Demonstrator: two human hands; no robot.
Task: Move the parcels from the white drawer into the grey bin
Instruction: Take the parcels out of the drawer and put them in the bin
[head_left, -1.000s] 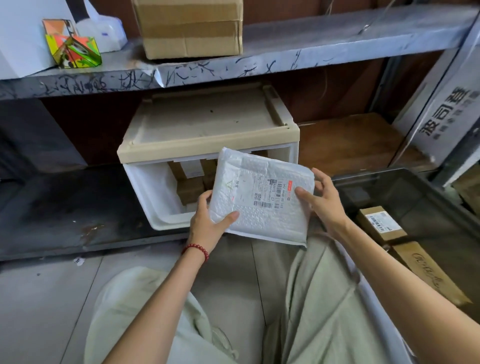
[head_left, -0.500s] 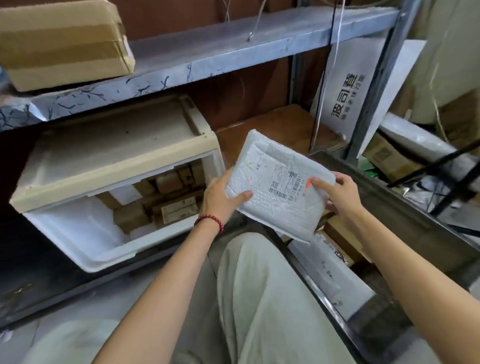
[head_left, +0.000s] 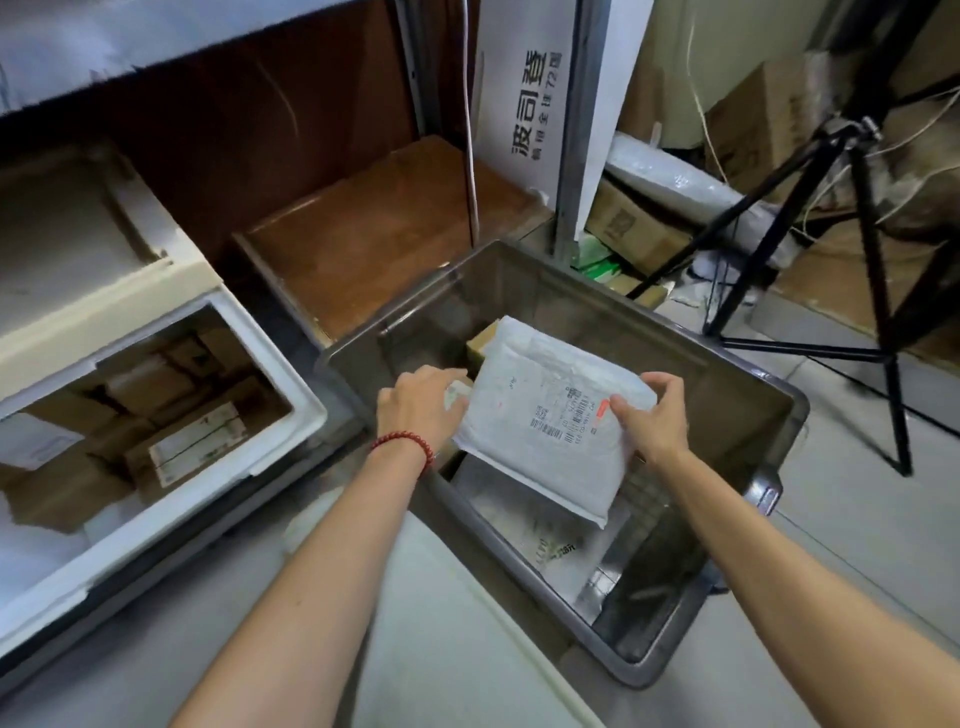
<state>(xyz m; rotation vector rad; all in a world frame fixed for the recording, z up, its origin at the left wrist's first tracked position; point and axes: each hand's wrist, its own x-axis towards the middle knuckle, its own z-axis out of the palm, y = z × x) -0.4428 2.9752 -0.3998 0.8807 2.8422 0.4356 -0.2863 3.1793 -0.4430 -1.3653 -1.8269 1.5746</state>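
A white bubble-mailer parcel (head_left: 545, 415) with a barcode label hangs tilted over the inside of the grey bin (head_left: 748, 374). My left hand (head_left: 421, 410) grips its left edge, a red bead bracelet on that wrist. My right hand (head_left: 649, 415) pinches its right edge by the orange sticker. Below it in the bin lie a flat grey mailer (head_left: 550, 540) and a small brown box (head_left: 483, 343). The white drawer (head_left: 291, 384) stands open at the left with several cardboard parcels (head_left: 192, 441) inside.
A brown wooden board (head_left: 374, 234) lies behind the bin under the metal shelf. A black tripod (head_left: 878, 291) stands at the right. Cardboard boxes (head_left: 639, 234) and a white printed panel (head_left: 524, 93) are at the back. My light trouser legs (head_left: 447, 639) are at the bottom.
Both hands carried the white mailer rightward from in front of the drawer to over the grey bin and lowered it. The view swung right with them.
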